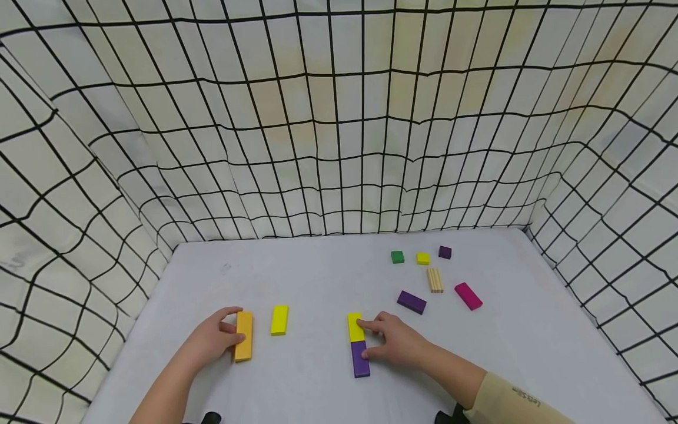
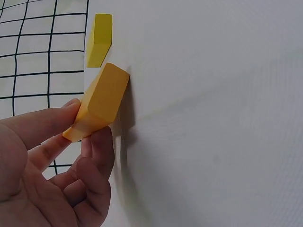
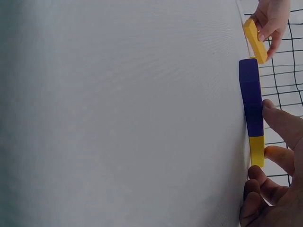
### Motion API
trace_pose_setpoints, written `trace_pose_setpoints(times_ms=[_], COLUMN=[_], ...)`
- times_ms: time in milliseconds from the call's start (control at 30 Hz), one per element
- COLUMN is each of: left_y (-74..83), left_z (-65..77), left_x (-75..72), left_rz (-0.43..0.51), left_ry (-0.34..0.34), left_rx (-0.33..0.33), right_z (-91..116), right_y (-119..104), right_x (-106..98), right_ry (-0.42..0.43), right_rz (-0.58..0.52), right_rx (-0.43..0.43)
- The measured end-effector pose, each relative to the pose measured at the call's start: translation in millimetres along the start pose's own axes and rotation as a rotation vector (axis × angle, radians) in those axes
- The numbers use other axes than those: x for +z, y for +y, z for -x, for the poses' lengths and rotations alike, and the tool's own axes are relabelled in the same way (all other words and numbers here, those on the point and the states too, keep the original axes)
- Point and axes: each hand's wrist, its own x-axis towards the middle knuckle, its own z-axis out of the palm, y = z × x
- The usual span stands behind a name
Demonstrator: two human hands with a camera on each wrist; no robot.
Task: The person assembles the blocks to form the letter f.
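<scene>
My left hand [image 1: 216, 337] holds a long orange block [image 1: 243, 337] between thumb and fingers; in the left wrist view the orange block [image 2: 104, 97] is tilted in the grip. Right of it lies a yellow block [image 1: 279, 320]. Farther right, a second yellow block [image 1: 355, 327] and a purple block [image 1: 360, 359] lie end to end in one line, touching. My right hand [image 1: 394, 340] rests against their right side, index finger on the yellow one and thumb on the purple one. In the right wrist view both fingertips touch the same long side, and the other fingers are bent below.
Toward the back right lie a dark purple block [image 1: 411, 302], a magenta block [image 1: 468, 296], pale wooden sticks [image 1: 435, 280], and small green [image 1: 397, 257], yellow [image 1: 422, 258] and dark purple [image 1: 445, 252] blocks. Black netting [image 1: 339, 147] encloses the white table [image 1: 312, 265] at the back and sides.
</scene>
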Motion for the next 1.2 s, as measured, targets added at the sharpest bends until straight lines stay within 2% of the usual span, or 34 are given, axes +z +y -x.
trace_pose_setpoints(times_ms=[267,433,700,933,1200], left_y=[2.8,11.2,35.0,56.3,88.2], left_z=[1.4,3.0,7.5,4.5,-8.6], left_x=[-3.7,-3.9,1.2,10.5,33.6], left_rz=[0.004,0.017,0.07,0.108,0.208], left_ry=[0.05,0.067,0.093,0.131,0.12], left_rx=[0.049,0.086,0.146,0.18,0.197], right_z=[1,1,0,-1,-1], right_y=[0,0,2,2,3], right_x=[-1,-1,0,1,2], right_ry=[0.005,0.005,0.007,0.0,0.001], right_rz=[0.003,-0.004,-0.005,-0.008,-0.003], right_rx=[0.0,-0.005,-0.004,-0.001,0.0])
